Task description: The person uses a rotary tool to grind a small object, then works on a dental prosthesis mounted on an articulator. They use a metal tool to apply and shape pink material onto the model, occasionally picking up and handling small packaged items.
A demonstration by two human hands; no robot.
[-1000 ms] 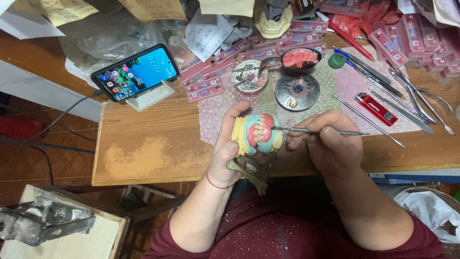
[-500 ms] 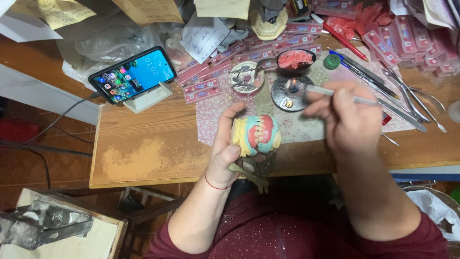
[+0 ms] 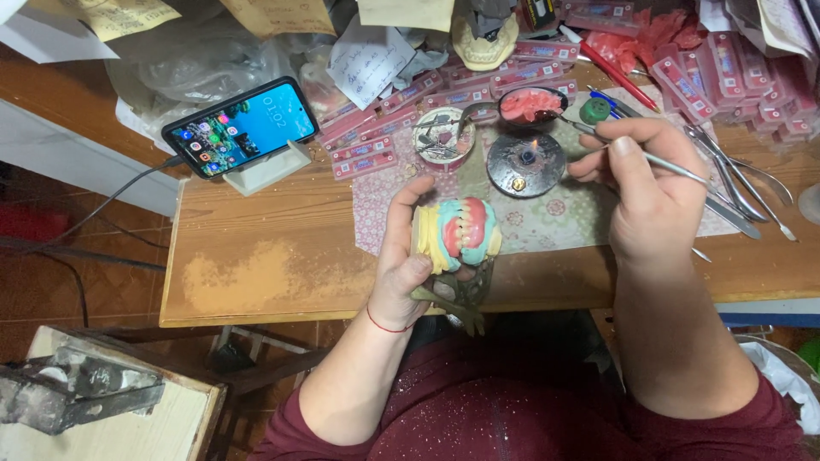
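Denture model (image 3: 461, 232), pink wax and white teeth on a metal articulator, sits mid-bench edge, clamped in left hand (image 3: 408, 256) fingers. Right hand (image 3: 645, 192), at two o'clock from it, has left the teeth since a second ago; fingers pinch a thin metal wax tool (image 3: 675, 168), tip now toward the small burner (image 3: 526, 162). Judgement: reheating, carving paused. Phone (image 3: 242, 126) at ten o'clock.

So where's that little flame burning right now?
In the head view, the small flame sits on a round dark burner on the table, just left of the right hand, below the dish of pink wax.
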